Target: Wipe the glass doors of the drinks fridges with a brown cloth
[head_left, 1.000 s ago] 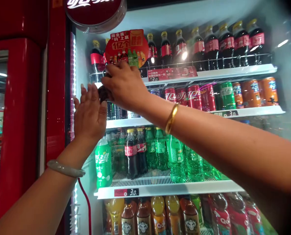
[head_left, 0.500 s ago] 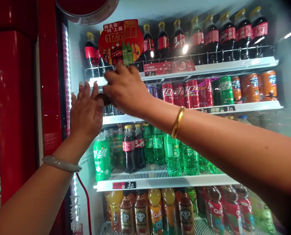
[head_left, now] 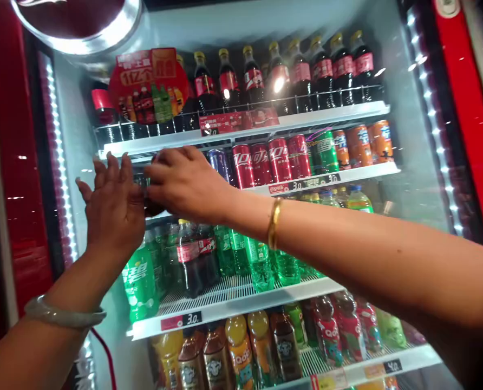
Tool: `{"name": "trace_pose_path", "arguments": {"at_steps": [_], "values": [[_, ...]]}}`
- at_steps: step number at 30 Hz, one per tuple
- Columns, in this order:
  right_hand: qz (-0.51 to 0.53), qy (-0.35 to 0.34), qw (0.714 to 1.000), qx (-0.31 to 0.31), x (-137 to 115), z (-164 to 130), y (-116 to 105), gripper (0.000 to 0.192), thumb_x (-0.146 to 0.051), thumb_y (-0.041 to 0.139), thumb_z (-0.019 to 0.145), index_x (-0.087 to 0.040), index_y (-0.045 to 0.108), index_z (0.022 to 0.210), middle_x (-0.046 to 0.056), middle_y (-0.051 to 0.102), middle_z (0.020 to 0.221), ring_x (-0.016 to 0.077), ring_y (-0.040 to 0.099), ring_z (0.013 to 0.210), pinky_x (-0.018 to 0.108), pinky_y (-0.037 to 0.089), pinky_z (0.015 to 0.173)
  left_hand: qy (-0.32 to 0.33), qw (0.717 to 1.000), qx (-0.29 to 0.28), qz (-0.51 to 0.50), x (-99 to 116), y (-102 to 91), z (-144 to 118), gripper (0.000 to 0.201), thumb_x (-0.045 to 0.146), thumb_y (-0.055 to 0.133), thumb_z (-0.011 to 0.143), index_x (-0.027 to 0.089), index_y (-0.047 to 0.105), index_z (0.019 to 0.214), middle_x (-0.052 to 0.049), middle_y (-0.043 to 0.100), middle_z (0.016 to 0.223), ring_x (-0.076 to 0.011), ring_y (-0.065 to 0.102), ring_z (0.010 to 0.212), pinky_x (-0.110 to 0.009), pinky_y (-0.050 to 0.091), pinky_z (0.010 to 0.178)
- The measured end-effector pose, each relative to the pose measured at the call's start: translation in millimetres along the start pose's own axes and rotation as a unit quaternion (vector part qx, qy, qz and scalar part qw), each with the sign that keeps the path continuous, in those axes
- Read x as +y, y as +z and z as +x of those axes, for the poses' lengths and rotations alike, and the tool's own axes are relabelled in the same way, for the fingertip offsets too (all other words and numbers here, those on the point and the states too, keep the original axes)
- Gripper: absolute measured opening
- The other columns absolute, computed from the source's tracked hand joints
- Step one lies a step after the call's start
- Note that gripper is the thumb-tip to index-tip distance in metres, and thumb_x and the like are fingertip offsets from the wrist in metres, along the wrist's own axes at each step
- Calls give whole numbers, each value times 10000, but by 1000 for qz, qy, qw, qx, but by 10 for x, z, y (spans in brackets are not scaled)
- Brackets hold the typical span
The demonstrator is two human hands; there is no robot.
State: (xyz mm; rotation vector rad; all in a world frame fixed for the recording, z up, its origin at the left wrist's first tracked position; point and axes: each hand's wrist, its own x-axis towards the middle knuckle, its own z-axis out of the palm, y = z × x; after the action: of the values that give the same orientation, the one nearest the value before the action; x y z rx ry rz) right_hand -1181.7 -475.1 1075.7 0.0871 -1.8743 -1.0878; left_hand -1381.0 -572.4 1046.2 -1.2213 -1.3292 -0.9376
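Here my right hand (head_left: 187, 181) reaches across to the left end of the second shelf (head_left: 347, 176) of the drinks cooler, fingers curled down over a dark can (head_left: 154, 206), of which only a rounded lower edge shows below my palm. I cannot tell whether the fingers are clamped on the can or only lie over it. My left hand (head_left: 113, 208) is up just beside it, flat and open, fingers spread and pointing upward, the palm turned toward the can and the fingertips close to the knuckles of my right hand; whether it touches the can is hidden. A gold bangle (head_left: 274, 223) sits on my right wrist and a pale bangle (head_left: 65, 314) on my left.

Along the same shelf, to the right of my hands, stand a blue can (head_left: 221, 164), a row of red cans (head_left: 272, 160), a green can (head_left: 325, 151) and orange cans (head_left: 361, 143). The top shelf (head_left: 233, 132) carries dark cola bottles (head_left: 302, 73) with yellow caps behind a wire rail, and a round red sign (head_left: 150, 84) stands at its left end. Below my arms, green bottles (head_left: 261, 260) and two dark bottles (head_left: 195, 260) stand on a wire rack with a price strip (head_left: 182, 320) on its front edge. Lower still are orange and brown bottles (head_left: 225, 355). A strip of small lights (head_left: 60, 162) runs down the cooler's left wall, beside a red frame (head_left: 14, 162).
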Motion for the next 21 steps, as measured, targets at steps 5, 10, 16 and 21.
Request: {"name": "trace_pose_path", "arguments": {"at_steps": [5,10,16,21], "values": [[-24,38,999,28,421,-320,-159,316,-379,424,1065,-253,705,1136,38,623,1355,290,472,1312,493,422,1039,38,999,0,-35,354,62,188,848,739,142,1012,231,232,1686,-127,183,1768,-298,38,1660,-606,-70,1302],[-58,161,983,73,532,-216,-156,297,-317,427,1042,-234,702,1119,57,628,1332,300,473,1307,484,422,1015,5,998,24,-61,655,249,399,849,697,129,1024,172,251,1679,-143,204,1762,-306,54,1659,-606,-31,1314],[-44,47,996,59,718,-742,-272,278,-317,457,1024,-268,705,1139,33,652,1324,274,498,1309,482,432,1050,97,995,21,1,821,372,333,946,780,115,985,154,206,1689,-149,166,1770,-325,17,1659,-580,-13,1327],[-52,166,972,158,893,-667,-166,276,-280,481,966,-237,742,1045,40,696,1217,286,549,1243,466,470,970,100,995,-7,18,901,370,313,897,772,143,997,196,305,1666,-115,217,1764,-323,104,1654,-552,14,1336]]}}
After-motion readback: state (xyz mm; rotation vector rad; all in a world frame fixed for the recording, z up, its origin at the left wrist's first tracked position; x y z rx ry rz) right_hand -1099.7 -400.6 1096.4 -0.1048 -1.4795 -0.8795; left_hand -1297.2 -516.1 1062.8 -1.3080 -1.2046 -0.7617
